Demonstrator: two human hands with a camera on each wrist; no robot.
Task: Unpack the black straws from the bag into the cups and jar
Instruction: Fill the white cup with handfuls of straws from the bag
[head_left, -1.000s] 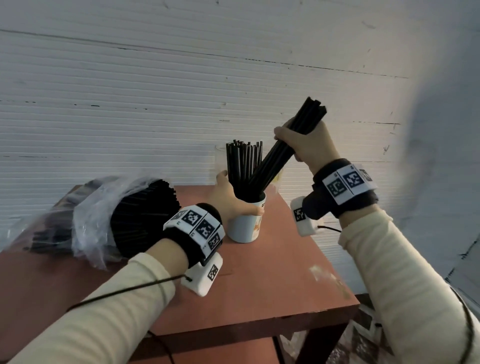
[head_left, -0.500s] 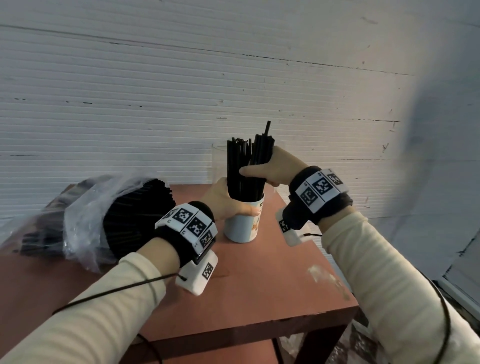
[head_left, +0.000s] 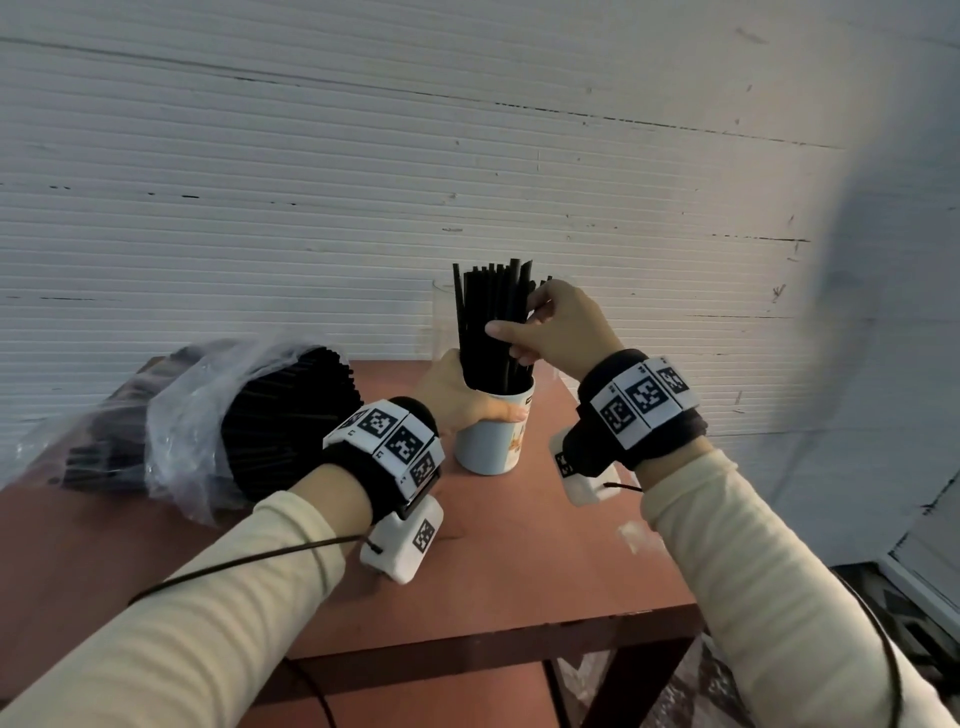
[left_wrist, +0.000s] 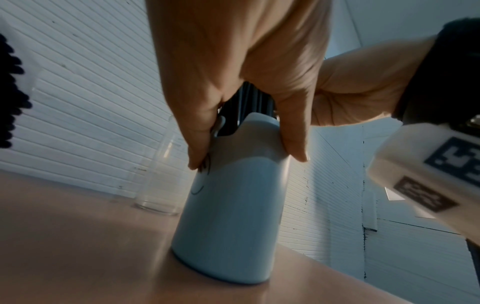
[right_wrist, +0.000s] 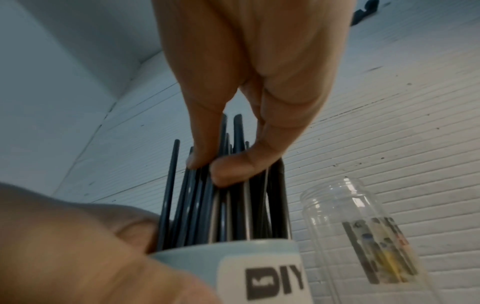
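A light blue cup (head_left: 488, 449) stands on the red-brown table (head_left: 519, 582). My left hand (head_left: 467, 400) grips it near the rim, thumb in front. The left wrist view shows that hand (left_wrist: 246, 152) wrapped round the cup (left_wrist: 233, 216) from above. A bunch of black straws (head_left: 488, 322) stands upright in the cup. My right hand (head_left: 514, 318) holds the straws near their upper half. In the right wrist view its thumb and forefinger (right_wrist: 210, 168) pinch the straws (right_wrist: 228, 209). The clear plastic bag (head_left: 208, 415), full of black straws, lies on its side at the left.
A clear empty jar (right_wrist: 363, 236) with a printed label stands just behind the cup, close to the ribbed white wall (head_left: 311, 182). A second clear vessel (left_wrist: 161, 174) shows in the left wrist view. The table's right edge (head_left: 649, 467) is near my right wrist.
My right hand has lowered the tilted bundle of straws into the cup, and it now stands upright among the others. My left hand has stayed on the cup.
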